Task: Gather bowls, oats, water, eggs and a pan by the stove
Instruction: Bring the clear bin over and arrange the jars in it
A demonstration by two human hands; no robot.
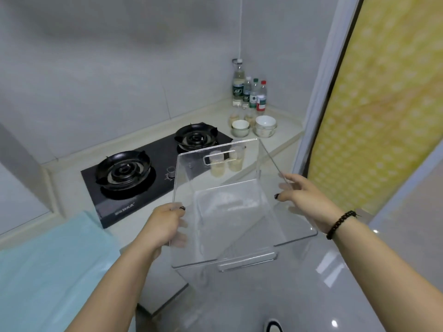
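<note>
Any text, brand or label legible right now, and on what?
Front edge of the black glass gas stove: a pale brand mark, too blurred to read.
Labels on the four clear plastic bottles in the corner: too small to read.
Nothing else carries text.

Bare bench (282, 137) was left along the front right edge, beside the bowls (254, 127). The corner behind was blocked by bottles (249, 93). The way from the front was barred by a clear box (230, 212) held above two cups (226, 164).
</note>
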